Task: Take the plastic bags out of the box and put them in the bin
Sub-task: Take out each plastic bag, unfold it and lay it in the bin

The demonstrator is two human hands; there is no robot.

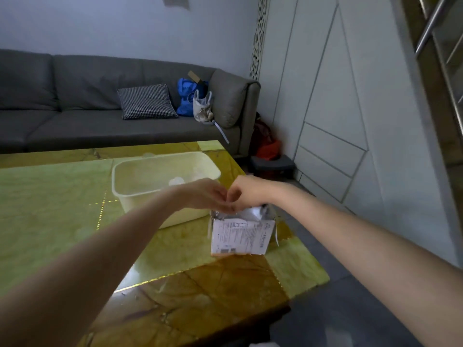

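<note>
Head view shows one box standing near the table's right edge, one pale bin just behind it, and two hands. Left hand and right hand meet directly above the box's open top, fingers curled and pinching at crumpled plastic there; one small bag lies in the bin.

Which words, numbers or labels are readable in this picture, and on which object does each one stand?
No text here can be quoted.
Shipping label on the front of the box: several lines of small print and dark code-like blocks, all too blurred to read.
Translucent bin, table, cushion, blue bag: no writing visible.
</note>
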